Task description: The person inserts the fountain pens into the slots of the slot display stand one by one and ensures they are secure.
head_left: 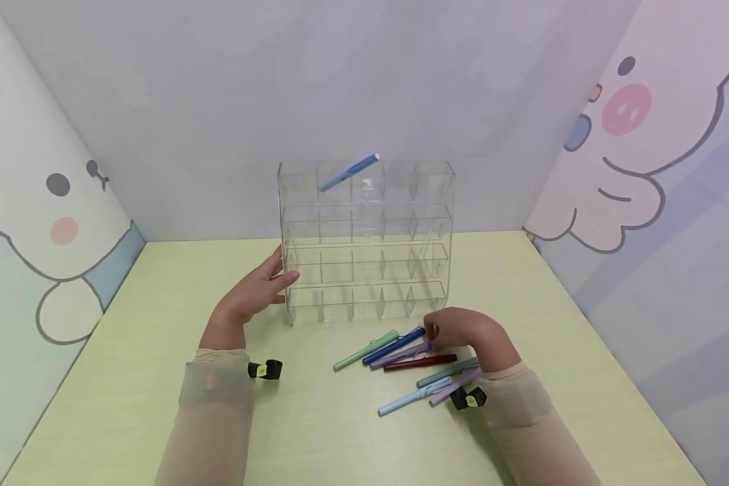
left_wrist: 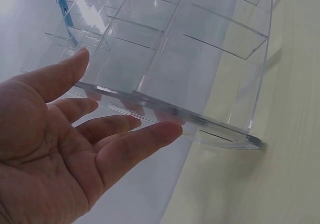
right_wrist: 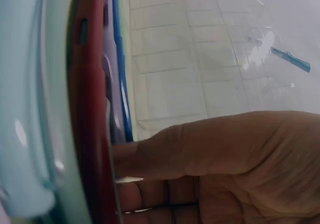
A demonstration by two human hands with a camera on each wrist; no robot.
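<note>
A clear acrylic rack point(head_left: 367, 253) with tiers of small compartments stands upright on the table. My left hand point(head_left: 256, 290) is at its left side, fingers spread and loosely bent beside the side panel point(left_wrist: 165, 109). A blue pen point(head_left: 349, 173) leans in the top tier, toward the left. My right hand point(head_left: 462, 331) is bent down over the pens before the rack, its thumb point(right_wrist: 165, 151) at the end of a purple pen point(head_left: 397, 356). A dark blue pen point(head_left: 395, 345) lies close to its fingers. Whether it pinches the purple pen is hidden.
A green pen point(head_left: 364, 351) lies left of the dark blue one. Nearer are a dark red pen point(head_left: 419, 363), a grey-green pen point(head_left: 446, 372), a light blue pen point(head_left: 413, 397) and a lilac pen point(head_left: 455, 388). A wall point(head_left: 219, 121) stands behind the rack.
</note>
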